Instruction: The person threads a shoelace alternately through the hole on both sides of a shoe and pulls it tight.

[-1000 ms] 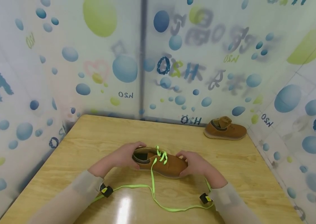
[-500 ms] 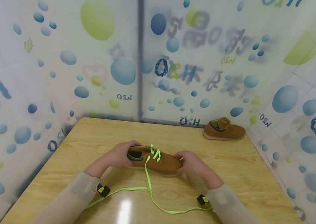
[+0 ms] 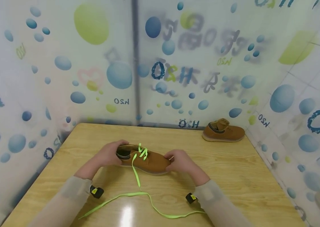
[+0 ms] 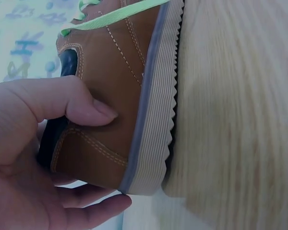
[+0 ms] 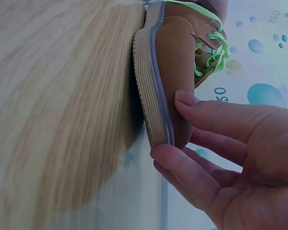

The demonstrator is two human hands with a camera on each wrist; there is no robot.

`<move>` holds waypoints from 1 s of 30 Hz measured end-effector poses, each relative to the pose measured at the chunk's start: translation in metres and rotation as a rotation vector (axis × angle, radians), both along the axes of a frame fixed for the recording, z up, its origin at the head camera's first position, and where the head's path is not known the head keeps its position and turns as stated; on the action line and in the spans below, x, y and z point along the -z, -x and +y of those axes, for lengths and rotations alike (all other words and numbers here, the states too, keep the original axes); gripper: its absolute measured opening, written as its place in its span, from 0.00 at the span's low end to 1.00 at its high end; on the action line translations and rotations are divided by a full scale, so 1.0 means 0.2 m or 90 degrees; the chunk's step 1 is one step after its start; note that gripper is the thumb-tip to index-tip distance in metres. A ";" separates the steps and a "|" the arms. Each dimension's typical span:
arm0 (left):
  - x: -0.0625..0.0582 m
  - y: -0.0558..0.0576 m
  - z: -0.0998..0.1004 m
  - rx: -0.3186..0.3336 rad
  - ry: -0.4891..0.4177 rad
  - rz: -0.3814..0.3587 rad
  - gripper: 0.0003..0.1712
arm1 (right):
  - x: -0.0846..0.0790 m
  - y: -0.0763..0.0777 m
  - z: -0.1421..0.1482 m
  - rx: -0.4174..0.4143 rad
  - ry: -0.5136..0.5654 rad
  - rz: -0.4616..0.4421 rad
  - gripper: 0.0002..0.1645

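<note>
A brown leather shoe (image 3: 155,161) lies sideways between both hands in the head view, its toe to the right. My left hand (image 3: 109,154) grips the heel; in the left wrist view its thumb (image 4: 89,108) presses the shoe's side, with fingers behind the heel. At the toe, my right hand (image 3: 183,162) holds on with thumb and fingers, also seen in the right wrist view around the toe cap (image 5: 175,110). A bright green shoelace (image 3: 143,152) is threaded through the upper eyelets. Its long end hangs down the side, and green lace (image 3: 160,212) trails across the table.
A second brown shoe (image 3: 224,132), with no green lace visible, stands at the table's back right corner. The wooden table (image 3: 219,195) meets patterned walls (image 3: 114,126) at the back and right. Small black cameras sit on both wrists.
Both hands and the shoe have shifted left in the head view, with the shoe still gripped at both ends. The hanging lace end has come away from near the lace on the table.
</note>
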State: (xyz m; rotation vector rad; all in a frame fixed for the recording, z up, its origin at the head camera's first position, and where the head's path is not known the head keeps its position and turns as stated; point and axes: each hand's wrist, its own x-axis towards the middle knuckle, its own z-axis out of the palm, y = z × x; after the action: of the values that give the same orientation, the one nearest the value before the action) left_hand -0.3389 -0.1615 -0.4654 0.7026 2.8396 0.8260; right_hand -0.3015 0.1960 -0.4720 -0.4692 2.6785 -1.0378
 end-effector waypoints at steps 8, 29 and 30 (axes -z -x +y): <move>-0.02 0.03 -0.08 -0.046 0.022 0.007 0.51 | 0.00 0.07 -0.11 -0.009 0.012 0.004 0.27; -0.04 0.18 -0.32 -0.136 0.050 0.018 0.46 | 0.00 0.33 -0.42 0.008 0.009 -0.016 0.26; -0.04 0.19 -0.33 -0.138 0.052 0.014 0.47 | 0.01 0.34 -0.43 0.007 0.010 -0.010 0.26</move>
State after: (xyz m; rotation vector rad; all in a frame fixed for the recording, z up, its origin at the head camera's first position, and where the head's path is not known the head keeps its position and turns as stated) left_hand -0.3777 -0.2283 -0.4574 0.4014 2.9879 0.7266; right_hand -0.3694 0.1107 -0.4731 -0.4474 2.6636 -1.0629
